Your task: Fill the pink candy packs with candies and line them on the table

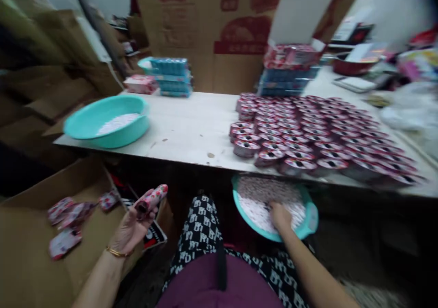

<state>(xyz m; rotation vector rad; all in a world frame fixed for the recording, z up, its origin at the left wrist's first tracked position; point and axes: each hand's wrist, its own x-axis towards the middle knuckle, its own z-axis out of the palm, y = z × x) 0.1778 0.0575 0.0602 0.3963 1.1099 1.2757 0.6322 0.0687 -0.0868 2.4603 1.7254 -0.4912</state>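
Note:
My left hand (pixel 132 228), palm up, has its fingers curled around a small pink-and-white tube-shaped pack with red spots (pixel 153 199). One end of the pack looks dark and open. It is held above the right edge of a cardboard box (pixel 27 253), where several similar small packs (pixel 70 216) lie. On the other side, my right hand (pixel 281 216) reaches into a teal basin (pixel 312 219) of small white pieces (pixel 251 211). Its fingertips are hidden among the pieces, so their grip does not show. The basin sits below the table's front edge.
On the white table (pixel 185 130), many round red-topped containers (pixel 301 139) stand in rows at the right. Another teal basin (pixel 133 130) with white pieces sits at the left. Blue wrapped packs (pixel 173 77) and a tall cardboard sheet (pixel 201 48) stand behind.

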